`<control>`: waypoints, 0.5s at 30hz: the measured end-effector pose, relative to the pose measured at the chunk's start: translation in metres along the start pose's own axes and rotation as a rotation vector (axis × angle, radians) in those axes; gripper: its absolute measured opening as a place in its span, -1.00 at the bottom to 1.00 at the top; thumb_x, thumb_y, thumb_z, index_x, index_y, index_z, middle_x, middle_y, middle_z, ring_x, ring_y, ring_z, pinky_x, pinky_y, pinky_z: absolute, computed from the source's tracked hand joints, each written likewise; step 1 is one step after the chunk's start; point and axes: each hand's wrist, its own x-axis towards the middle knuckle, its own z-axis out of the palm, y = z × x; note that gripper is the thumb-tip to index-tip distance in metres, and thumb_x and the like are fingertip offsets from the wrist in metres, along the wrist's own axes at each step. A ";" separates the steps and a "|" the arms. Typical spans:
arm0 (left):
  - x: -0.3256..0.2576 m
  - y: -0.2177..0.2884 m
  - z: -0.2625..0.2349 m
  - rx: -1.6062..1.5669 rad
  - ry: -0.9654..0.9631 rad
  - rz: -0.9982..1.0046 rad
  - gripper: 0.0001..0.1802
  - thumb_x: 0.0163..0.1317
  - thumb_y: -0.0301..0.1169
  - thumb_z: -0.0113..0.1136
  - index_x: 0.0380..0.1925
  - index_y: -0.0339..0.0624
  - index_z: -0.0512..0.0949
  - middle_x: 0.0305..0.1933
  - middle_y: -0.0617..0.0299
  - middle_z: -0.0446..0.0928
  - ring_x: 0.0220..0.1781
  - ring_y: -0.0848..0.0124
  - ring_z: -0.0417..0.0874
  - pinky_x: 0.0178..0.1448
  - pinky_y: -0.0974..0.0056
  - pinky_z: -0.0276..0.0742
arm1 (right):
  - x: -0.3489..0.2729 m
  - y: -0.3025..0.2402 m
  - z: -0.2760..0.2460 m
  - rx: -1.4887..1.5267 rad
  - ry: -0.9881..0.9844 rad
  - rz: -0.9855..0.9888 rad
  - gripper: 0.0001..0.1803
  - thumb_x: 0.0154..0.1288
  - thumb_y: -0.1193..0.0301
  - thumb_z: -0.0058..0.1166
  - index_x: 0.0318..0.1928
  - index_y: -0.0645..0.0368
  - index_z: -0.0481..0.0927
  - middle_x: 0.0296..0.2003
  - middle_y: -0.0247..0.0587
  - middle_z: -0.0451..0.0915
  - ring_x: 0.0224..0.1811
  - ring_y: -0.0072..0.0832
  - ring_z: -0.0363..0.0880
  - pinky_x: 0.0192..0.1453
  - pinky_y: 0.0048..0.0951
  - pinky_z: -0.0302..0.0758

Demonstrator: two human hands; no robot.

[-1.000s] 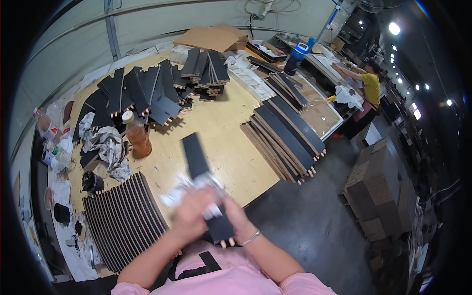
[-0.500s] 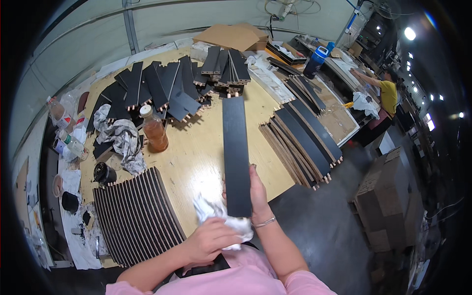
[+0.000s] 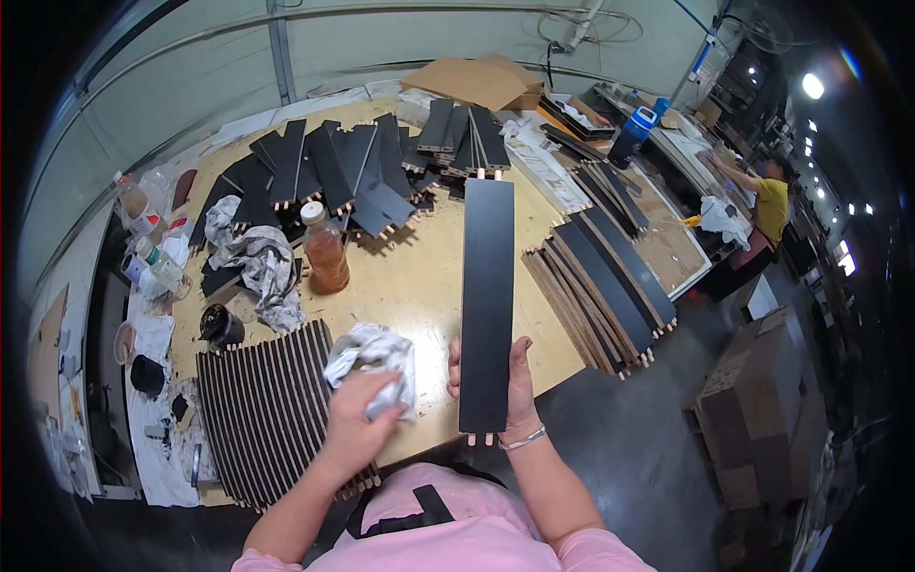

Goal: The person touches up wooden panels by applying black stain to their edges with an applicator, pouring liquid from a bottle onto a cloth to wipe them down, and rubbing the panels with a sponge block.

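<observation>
Right hand (image 3: pixel 520 393) grips our board (image 3: pixel 487 305), long axis toward the tabletop's (image 3: pixel 410 267) far edge; left hand (image 3: pixel 359 417) clutches cloth (image 3: pixel 370 347), leftward.

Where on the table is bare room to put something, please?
Bare tabletop shows between the amber bottle and the held board. Crowded: back, with piled boards; left, with stained cloth; right, with stacked boards.

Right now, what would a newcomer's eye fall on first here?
Probably the long, flat black board in the right hand, near the picture's centre. Left of it, the left hand holds a crumpled whitish cloth. Beyond, a white-capped bottle of amber liquid stands before a jumbled pile of black boards.
</observation>
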 end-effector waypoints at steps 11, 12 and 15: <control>-0.065 0.013 0.031 -0.939 -0.421 -0.539 -0.83 0.59 -0.55 0.37 0.07 -0.42 0.68 -0.07 0.14 0.81 -0.02 0.48 0.82 0.17 0.36 0.74 | -0.025 0.036 0.025 -0.097 0.049 0.084 0.06 0.42 -0.55 0.10 0.23 0.33 0.54 0.00 -0.03 0.69 -0.18 -0.39 0.77 -0.07 -0.33 0.80; -0.071 0.010 0.031 -0.980 -0.427 -0.535 -0.81 0.58 -0.55 0.37 0.09 -0.41 0.68 -0.05 0.14 0.82 0.00 0.48 0.83 0.17 0.36 0.74 | -0.028 0.039 0.026 -0.104 0.056 0.075 0.04 0.42 -0.53 0.13 0.24 0.33 0.53 0.01 -0.02 0.69 -0.18 -0.38 0.78 -0.08 -0.32 0.81; -0.080 0.007 0.028 -1.018 -0.445 -0.532 -0.81 0.59 -0.54 0.37 0.10 -0.40 0.68 -0.04 0.16 0.82 0.01 0.49 0.83 0.18 0.35 0.73 | -0.033 0.046 0.031 -0.117 0.056 0.041 0.00 0.42 -0.47 0.22 0.28 0.29 0.51 0.01 -0.02 0.70 -0.16 -0.36 0.80 -0.10 -0.27 0.84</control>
